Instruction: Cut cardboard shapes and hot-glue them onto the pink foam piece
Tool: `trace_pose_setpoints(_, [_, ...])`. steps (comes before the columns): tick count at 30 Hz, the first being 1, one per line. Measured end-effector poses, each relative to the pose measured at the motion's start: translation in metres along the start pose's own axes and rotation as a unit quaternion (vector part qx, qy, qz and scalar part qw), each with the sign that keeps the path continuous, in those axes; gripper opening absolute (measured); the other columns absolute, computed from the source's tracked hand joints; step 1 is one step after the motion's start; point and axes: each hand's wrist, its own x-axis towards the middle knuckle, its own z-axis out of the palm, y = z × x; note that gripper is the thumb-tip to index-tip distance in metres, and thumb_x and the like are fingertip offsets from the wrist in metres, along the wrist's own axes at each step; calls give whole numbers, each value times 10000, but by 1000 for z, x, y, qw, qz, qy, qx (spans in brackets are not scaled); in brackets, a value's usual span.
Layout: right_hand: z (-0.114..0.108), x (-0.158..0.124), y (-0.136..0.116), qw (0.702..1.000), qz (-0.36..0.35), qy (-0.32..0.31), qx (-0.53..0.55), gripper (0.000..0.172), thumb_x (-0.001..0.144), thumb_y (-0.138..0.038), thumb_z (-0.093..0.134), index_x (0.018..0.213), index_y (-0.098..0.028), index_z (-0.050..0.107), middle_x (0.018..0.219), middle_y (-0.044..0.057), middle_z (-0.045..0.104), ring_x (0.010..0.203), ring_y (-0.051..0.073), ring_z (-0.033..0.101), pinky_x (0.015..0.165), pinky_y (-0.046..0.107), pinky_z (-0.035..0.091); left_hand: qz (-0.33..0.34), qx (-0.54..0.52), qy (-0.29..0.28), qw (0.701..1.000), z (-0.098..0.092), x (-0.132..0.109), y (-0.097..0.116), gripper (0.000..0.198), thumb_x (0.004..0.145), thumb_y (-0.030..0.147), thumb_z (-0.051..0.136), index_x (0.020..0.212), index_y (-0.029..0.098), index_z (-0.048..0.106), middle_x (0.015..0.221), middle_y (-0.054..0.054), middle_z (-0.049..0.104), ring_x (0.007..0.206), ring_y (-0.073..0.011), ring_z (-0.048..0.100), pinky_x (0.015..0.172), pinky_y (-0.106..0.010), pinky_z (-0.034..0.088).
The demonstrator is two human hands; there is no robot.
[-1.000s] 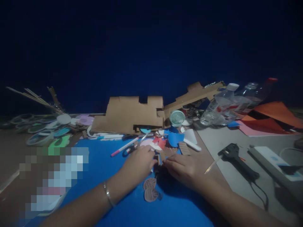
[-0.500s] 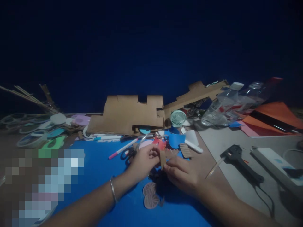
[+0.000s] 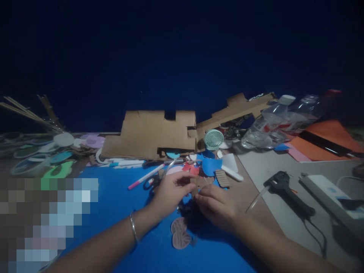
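A small strip of brown cardboard [image 3: 194, 185] is held up between my two hands. My left hand [image 3: 173, 191], with a metal bangle on its wrist, pinches its upper part between thumb and fingers. Closed on the strip's lower end are the fingertips of my right hand [image 3: 214, 204]. Below them, two joined round pieces with wavy lines [image 3: 181, 233] lie on the blue sheet [image 3: 148, 239]. Scissors [image 3: 152, 182] lie just beyond my left hand, partly hidden by it. A pink-tipped marker [image 3: 145, 177] rests beside them.
Large cut cardboard [image 3: 153, 132] stands at the back, with a green fan [image 3: 214, 139] beside it. Plastic bottles [image 3: 267, 125], a glue gun [image 3: 290, 193] and a power strip [image 3: 332, 197] are on the right. Paper scraps [image 3: 212, 167] lie beyond my hands. Sticks and coloured pieces crowd the left.
My left thumb has come forward over the face of the cardboard strip, and the strip has turned slightly. My right hand keeps its hold low on it. The view has shifted a little.
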Motion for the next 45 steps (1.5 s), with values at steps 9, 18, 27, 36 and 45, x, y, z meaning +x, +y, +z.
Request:
trace_pose_setpoints(9, [-6, 15, -16, 934, 295, -146, 140, 275, 940, -316, 342, 815, -181, 546, 721, 11, 593, 658, 141, 541, 606, 249, 416, 7, -10, 25, 1000, 4, -3, 5, 182, 698, 149, 641, 880, 153, 650, 872, -49, 674, 780, -157, 615, 702, -285, 495])
trace_pose_setpoints(18, [-1, 13, -13, 956, 251, -121, 87, 237, 906, -277, 412, 750, -173, 555, 620, -2, 578, 554, 135, 528, 506, 224, 376, -1, 6, 15, 1000, 6, -5, 5, 140, 710, 144, 621, 845, 155, 661, 790, -29, 668, 723, -147, 602, 665, -265, 481])
trace_pose_setpoints(27, [0, 9, -12, 980, 162, -109, 38, 286, 877, -211, 397, 605, -179, 482, 533, -14, 483, 495, 113, 446, 489, 224, 317, 52, 103, -5, 993, 9, -14, 3, 67, 725, 115, 590, 757, 163, 624, 750, 0, 626, 760, -144, 564, 726, -258, 437])
trace_pose_setpoints(36, [-6, 9, -15, 985, 113, -128, 13, 411, 939, -304, 313, 581, -181, 472, 492, -11, 496, 448, 105, 457, 450, 210, 323, 39, 72, -116, 990, 1, -10, 11, 246, 631, 173, 710, 874, 171, 675, 831, -23, 667, 774, -158, 596, 702, -259, 463])
trace_pose_setpoints(45, [-4, 11, -12, 992, 65, -64, -91, 401, 943, -361, 313, 632, -199, 506, 475, 0, 550, 402, 126, 505, 398, 225, 330, 19, 72, -55, 996, 1, -12, 11, 104, 634, 196, 716, 734, 168, 724, 700, -33, 692, 700, -165, 620, 652, -271, 478])
